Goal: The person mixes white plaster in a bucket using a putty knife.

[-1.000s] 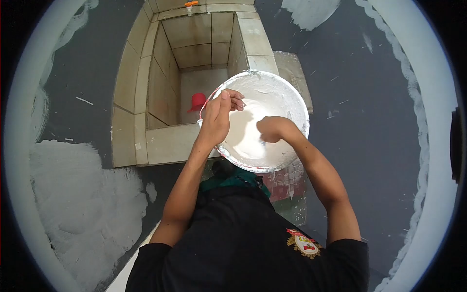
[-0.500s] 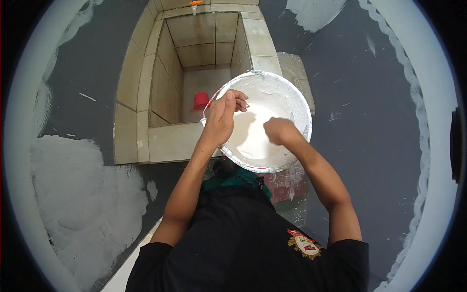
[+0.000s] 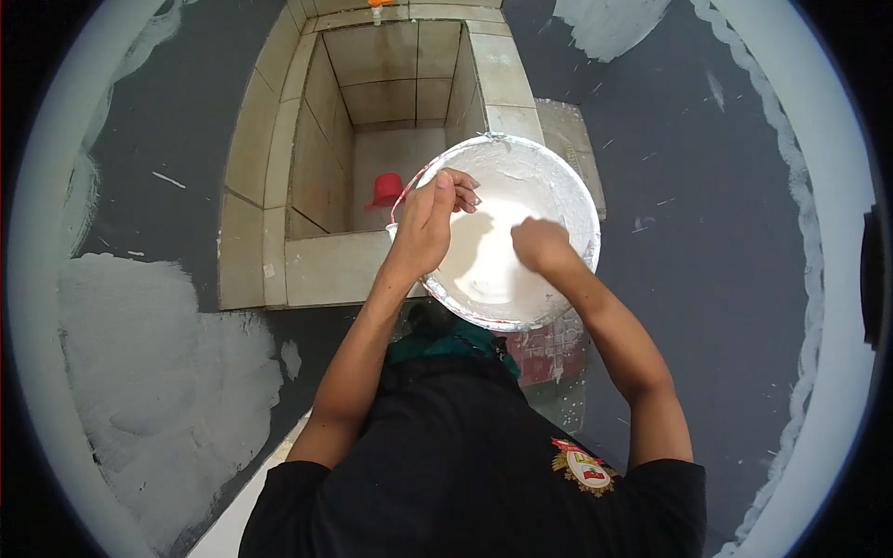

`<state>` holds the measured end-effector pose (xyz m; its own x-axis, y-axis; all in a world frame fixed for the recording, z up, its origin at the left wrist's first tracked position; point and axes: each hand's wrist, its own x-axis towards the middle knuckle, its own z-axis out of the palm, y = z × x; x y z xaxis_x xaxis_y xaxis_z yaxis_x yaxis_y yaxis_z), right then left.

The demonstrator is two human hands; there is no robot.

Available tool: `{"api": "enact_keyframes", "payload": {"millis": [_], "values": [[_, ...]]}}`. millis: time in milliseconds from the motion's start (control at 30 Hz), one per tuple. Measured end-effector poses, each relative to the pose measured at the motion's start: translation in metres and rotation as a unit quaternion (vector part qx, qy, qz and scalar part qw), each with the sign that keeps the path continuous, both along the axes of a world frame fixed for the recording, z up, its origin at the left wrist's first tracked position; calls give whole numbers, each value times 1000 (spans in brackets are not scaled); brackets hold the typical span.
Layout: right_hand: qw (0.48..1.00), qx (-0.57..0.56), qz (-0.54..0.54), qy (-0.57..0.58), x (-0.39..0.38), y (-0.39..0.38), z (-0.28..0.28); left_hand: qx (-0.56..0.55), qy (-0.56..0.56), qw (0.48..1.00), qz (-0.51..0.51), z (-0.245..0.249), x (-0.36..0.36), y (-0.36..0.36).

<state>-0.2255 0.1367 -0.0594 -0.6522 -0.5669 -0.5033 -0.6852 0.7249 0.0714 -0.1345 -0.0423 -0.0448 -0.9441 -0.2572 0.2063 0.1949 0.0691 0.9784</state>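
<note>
A white bucket with pale, creamy white material inside stands in front of me, its inner wall smeared with white. My left hand is over the bucket's left rim, fingers loosely bent and a little apart above the opening; nothing shows in them. Over the right part of the opening is my right hand, closed like a fist with its back toward me. Whatever it may hold is hidden beneath it. A red-and-white bucket handle curves along the left rim, close to my left hand.
A tiled basin lies beyond and left of the bucket, with a red dipper inside and an orange-handled tap at its back. Grey walls carry white patches. Reddish tiles show below the bucket.
My right hand has shifted slightly up and right above the bucket. My left hand keeps its place at the rim. The view has tilted a little.
</note>
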Motion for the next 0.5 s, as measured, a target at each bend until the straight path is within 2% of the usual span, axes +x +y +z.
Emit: {"api": "enact_keyframes", "payload": {"millis": [33, 167, 200, 300, 333, 500], "values": [[998, 44, 8, -47, 7, 0, 3, 4, 5, 1000, -2, 0, 0, 0], [967, 3, 163, -199, 1, -17, -7, 13, 14, 1000, -10, -1, -2, 0], [966, -26, 162, -201, 2, -26, 7, 12, 13, 1000, -11, -1, -2, -1], [979, -126, 88, -130, -3, -27, -1, 8, 15, 1000, -9, -1, -2, -1], [987, -107, 24, -121, 0, -27, 8, 12, 13, 1000, -8, -1, -1, -1], [997, -66, -1, -48, 11, -15, 32, 24, 8, 1000, -13, -1, -2, -2]]}}
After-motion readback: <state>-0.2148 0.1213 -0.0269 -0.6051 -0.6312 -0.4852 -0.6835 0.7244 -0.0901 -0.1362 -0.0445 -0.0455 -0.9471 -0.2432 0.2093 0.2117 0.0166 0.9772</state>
